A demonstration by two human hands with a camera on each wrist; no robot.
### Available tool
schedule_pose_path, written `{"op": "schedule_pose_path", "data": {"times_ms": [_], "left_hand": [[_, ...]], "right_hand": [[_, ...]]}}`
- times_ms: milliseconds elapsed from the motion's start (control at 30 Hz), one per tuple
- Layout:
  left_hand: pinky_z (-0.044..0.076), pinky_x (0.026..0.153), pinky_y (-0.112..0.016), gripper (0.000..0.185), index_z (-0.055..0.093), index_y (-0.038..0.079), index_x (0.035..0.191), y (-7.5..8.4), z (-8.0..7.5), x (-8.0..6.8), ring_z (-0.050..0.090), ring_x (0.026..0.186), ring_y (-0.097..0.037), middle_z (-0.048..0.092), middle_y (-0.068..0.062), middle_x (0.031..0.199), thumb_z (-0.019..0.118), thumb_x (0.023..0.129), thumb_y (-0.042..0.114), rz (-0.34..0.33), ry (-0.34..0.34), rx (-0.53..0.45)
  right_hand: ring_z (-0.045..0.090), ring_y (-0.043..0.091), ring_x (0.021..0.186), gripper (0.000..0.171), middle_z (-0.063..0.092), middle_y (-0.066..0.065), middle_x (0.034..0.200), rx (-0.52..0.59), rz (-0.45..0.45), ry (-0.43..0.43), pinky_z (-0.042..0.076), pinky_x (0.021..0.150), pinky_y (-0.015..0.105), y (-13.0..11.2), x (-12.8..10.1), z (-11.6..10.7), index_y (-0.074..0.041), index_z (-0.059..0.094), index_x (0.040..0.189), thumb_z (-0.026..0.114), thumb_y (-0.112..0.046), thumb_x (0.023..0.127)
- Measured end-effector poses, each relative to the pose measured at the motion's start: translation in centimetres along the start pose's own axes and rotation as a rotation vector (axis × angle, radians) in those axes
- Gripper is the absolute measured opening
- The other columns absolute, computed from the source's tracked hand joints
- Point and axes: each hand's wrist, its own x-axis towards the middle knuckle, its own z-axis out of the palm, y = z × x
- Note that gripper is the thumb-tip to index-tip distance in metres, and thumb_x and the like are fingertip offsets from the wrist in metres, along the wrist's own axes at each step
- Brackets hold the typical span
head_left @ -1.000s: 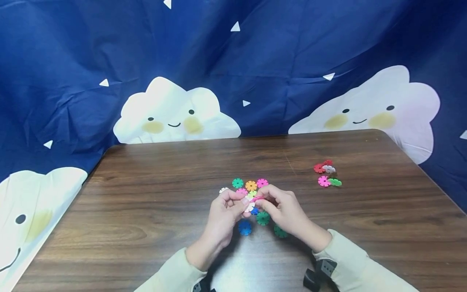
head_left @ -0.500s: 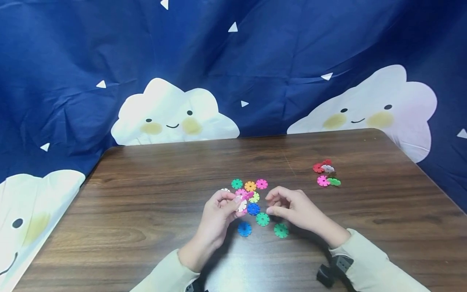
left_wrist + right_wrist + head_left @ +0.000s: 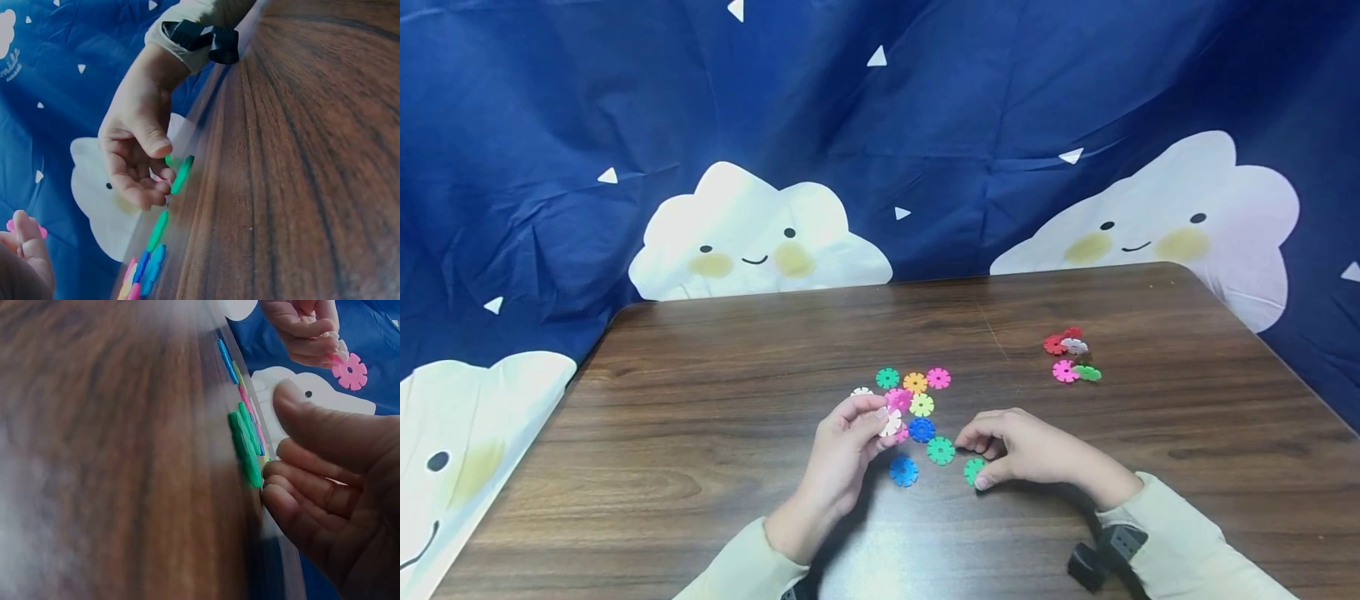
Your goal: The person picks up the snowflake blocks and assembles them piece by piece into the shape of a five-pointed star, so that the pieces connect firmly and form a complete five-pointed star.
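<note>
You are wearing a pale cream long-sleeved top; both sleeves are showing at the near edge of the scene. The left sleeve (image 3: 741, 567) is ending in a plain cuff at the wrist, with a small dark fitting peeking out beneath it. The right sleeve (image 3: 1187, 546) is carrying a black strap with a buckle (image 3: 1108, 550) around the cuff, also showing in the left wrist view (image 3: 203, 42). Both hands, left hand (image 3: 842, 454) and right hand (image 3: 1030, 454), are bare, wearing no gloves.

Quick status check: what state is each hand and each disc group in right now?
Left hand: raised, pinching joined pink and white discs.
Right hand: down on table, fingertips on green disc.
Loose discs: flat on table.
Far cluster: untouched, right of centre.
</note>
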Motion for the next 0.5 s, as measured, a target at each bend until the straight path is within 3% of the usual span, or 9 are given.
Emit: {"op": "schedule_pose_path", "data": {"times_ms": [233,500], "left_hand": [[0.053,0.066,-0.019,0.013,0.056,-0.005,0.099,-0.51,-0.14,0.05,0.062,0.068,-0.010,0.059,-0.003,0.081,0.053,0.086,-0.004,-0.016,0.002,0.012],[0.052,0.065,-0.018,0.012,0.057,-0.004,0.097,-0.84,-0.10,0.10,0.061,0.067,-0.010,0.059,-0.002,0.079,0.053,0.086,-0.004,-0.031,0.002,0.015]], "right_hand": [[0.049,0.005,0.078,0.038,0.056,-0.008,0.086,-0.040,0.007,-0.007,0.047,0.069,0.021,0.39,0.12,0.45,-0.013,0.065,0.102,0.080,-0.023,0.069],[0.049,0.004,0.076,0.028,0.056,-0.009,0.084,-0.069,0.027,-0.011,0.046,0.066,0.021,-0.11,0.65,0.42,-0.014,0.066,0.094,0.079,-0.018,0.070]]}}
